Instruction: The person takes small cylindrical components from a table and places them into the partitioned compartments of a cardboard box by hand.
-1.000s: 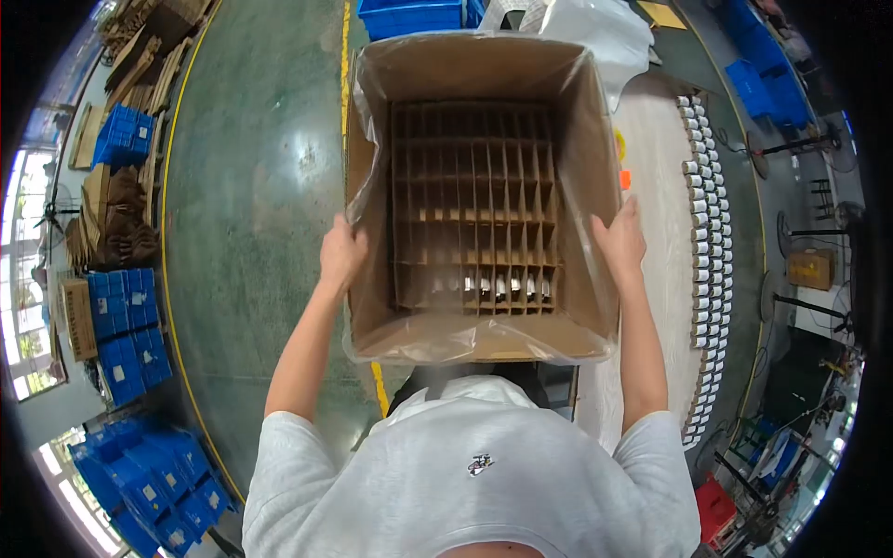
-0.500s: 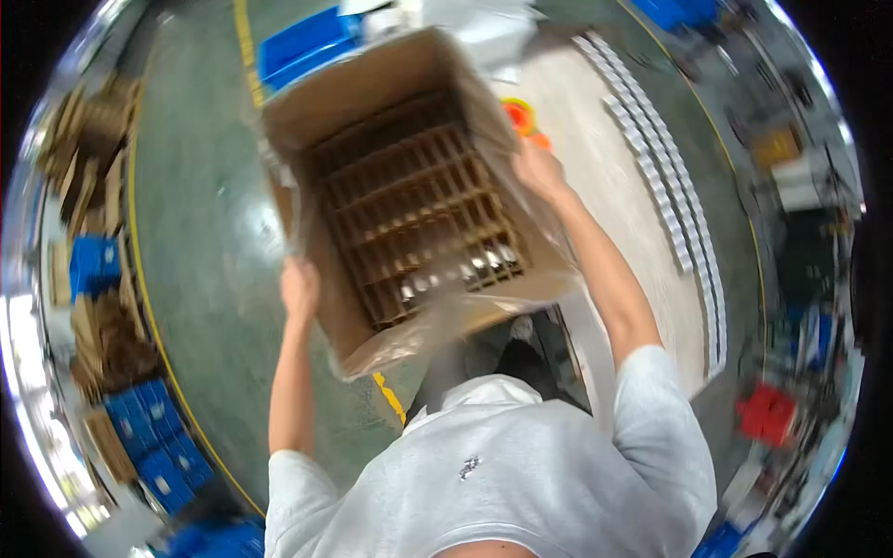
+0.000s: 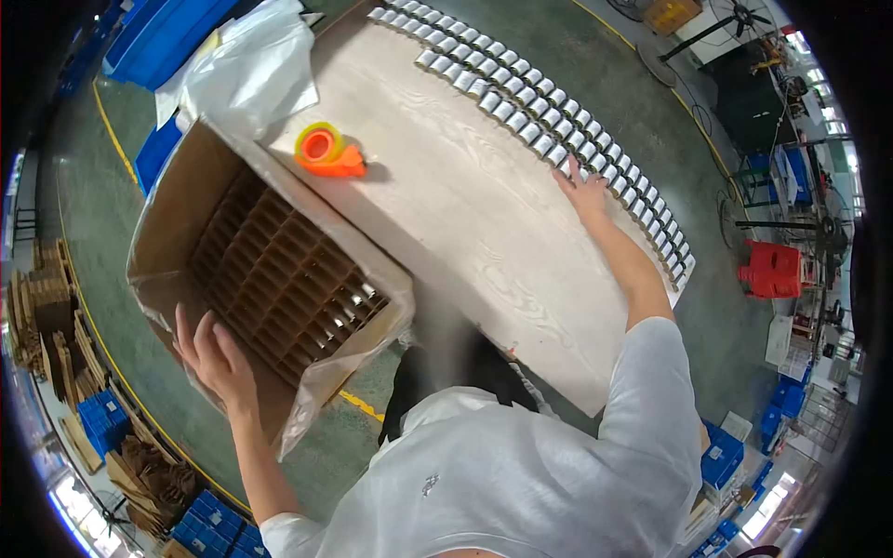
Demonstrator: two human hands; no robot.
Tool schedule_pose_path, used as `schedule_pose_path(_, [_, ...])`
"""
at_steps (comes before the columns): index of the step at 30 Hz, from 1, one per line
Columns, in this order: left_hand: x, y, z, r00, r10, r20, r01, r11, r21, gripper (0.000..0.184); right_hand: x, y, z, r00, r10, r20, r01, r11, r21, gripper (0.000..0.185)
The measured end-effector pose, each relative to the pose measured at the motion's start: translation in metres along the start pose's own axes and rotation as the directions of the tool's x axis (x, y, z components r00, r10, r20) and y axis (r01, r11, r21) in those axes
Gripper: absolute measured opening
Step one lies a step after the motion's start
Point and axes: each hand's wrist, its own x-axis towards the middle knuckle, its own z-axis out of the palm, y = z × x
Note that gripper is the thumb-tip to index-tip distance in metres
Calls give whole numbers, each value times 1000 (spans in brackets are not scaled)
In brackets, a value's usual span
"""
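A cardboard box (image 3: 177, 223) with a clear plastic liner stands open beside the table, a cardboard grid of cells inside it. A few cells near its close end hold shiny items. My left hand (image 3: 216, 361) is over the box's near left side, fingers spread, holding nothing. On the pale wooden table (image 3: 484, 242), several rows of small white-labelled jars (image 3: 539, 104) line the far edge. My right hand (image 3: 586, 193) reaches to the front row, its fingers apart and touching or just above the jars; nothing is seen gripped.
An orange tape dispenser (image 3: 331, 153) lies on the table near the box. White plastic sheeting (image 3: 251, 70) and a blue crate (image 3: 167, 42) are at the upper left. A fan (image 3: 735, 19) and a red stool (image 3: 772, 270) stand beyond the jars.
The box has moved left and sits lower, beside the table. My right hand has let go of it and reached across to the jars; my left hand has opened. The view has turned towards the table.
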Motion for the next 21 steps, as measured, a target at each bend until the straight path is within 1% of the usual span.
schedule_pose_path(2, [17, 44, 22, 982, 183, 47, -186, 981, 63, 16, 10, 19, 24, 992, -128, 9, 128, 992, -15, 73])
schedule_pose_path(4, [29, 91, 47, 955, 294, 45, -293, 955, -36, 15, 22, 32, 30, 958, -285, 17, 281, 953, 111, 71])
schedule_pose_path(5, [34, 111, 58, 936, 347, 63, -342, 936, -89, 14, 30, 37, 27, 930, -367, 34, 349, 907, 236, 71])
schedule_pose_path(6, [36, 132, 69, 913, 402, 69, -389, 910, -145, 15, 37, 39, 36, 917, -399, 20, 375, 877, 300, 72])
schedule_pose_path(8, [36, 169, 86, 869, 469, 158, -428, 872, -238, 15, 52, 43, 56, 887, -462, -7, 421, 802, 425, 73])
schedule_pose_path(10, [27, 201, 108, 836, 522, 170, -446, 826, -346, 15, 38, 67, 1, 788, -616, -8, 578, 736, 353, 75])
schedule_pose_path(12, [15, 230, 129, 795, 573, 198, -460, 783, -419, 13, 32, 56, -12, 836, -548, 22, 479, 750, 456, 75])
schedule_pose_path(14, [-4, 255, 152, 776, 581, 245, -416, 764, -493, 15, 26, 46, -32, 880, -470, 67, 353, 742, 570, 75])
schedule_pose_path(15, [-14, 263, 164, 752, 584, 306, -399, 772, -494, 15, 28, 28, -20, 911, -411, 30, 301, 715, 631, 76])
schedule_pose_path(16, [-25, 270, 177, 724, 584, 367, -380, 781, -495, 15, 28, 16, -20, 926, -373, 60, 242, 707, 665, 77])
schedule_pose_path(18, [-53, 276, 210, 710, 542, 449, -292, 807, -513, 16, 25, -7, -27, 947, -293, 129, 113, 683, 721, 80])
schedule_pose_path(19, [-66, 279, 227, 700, 521, 488, -247, 818, -519, 17, 21, -16, -36, 965, -215, 152, 26, 654, 756, 81])
schedule_pose_path(21, [-88, 283, 255, 684, 431, 589, -161, 876, -454, 23, 11, -35, -57, 975, -77, 210, -130, 569, 812, 81])
